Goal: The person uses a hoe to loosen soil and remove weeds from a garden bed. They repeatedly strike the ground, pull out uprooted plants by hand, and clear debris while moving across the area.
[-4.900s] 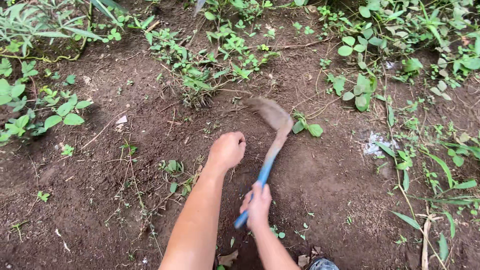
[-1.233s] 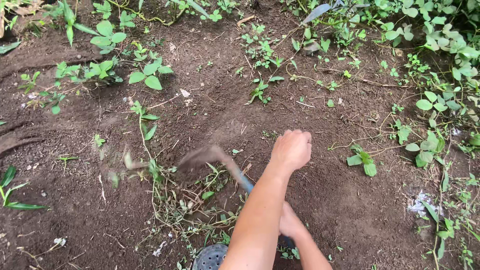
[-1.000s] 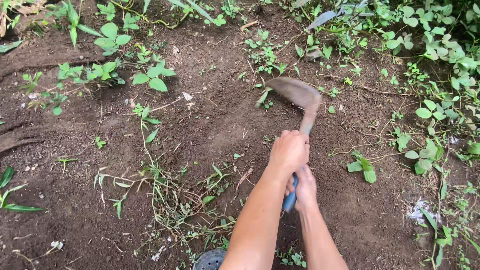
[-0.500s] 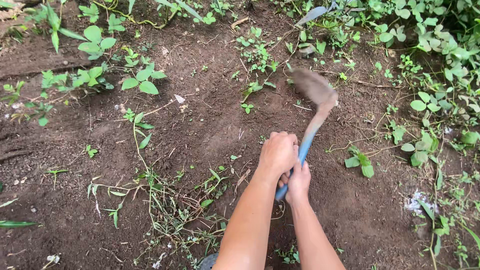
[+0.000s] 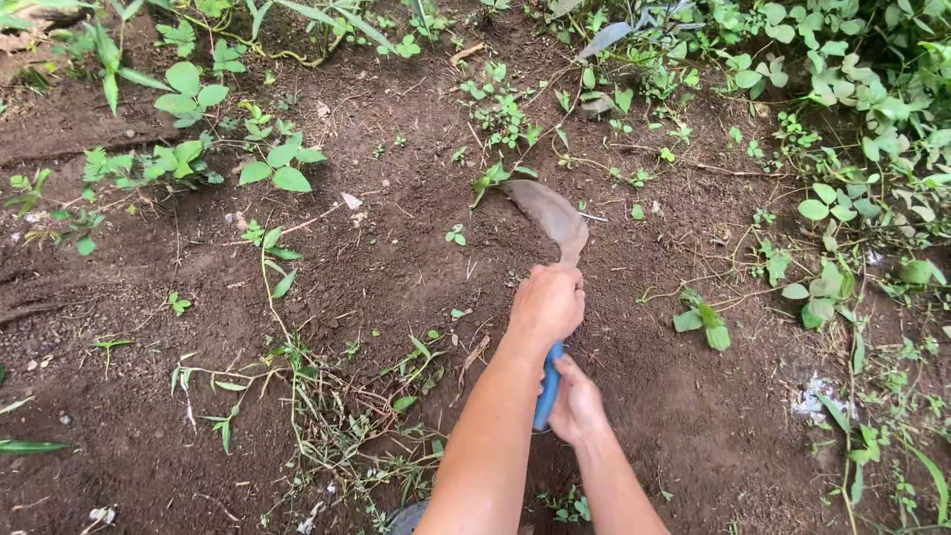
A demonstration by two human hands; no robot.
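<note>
My right hand grips the lower end of a blue-handled hand hoe. Its curved, soil-coated blade points up and to the left, its tip beside a small green weed on the dark soil. My left hand is a closed fist just below the blade, in front of the handle's upper part. Whether it grips the handle is hidden. A tiny seedling grows left of the blade.
Loose cut weeds and stems lie left of my arms. Leafy plants grow at the upper left, dense green growth along the right. A white patch lies at the lower right and a dark round object at the bottom edge.
The hoe swept down to the left into the weeds, swung back up to the right, and its blade now sits lower and nearer my left fist. My right hand slid down the handle.
</note>
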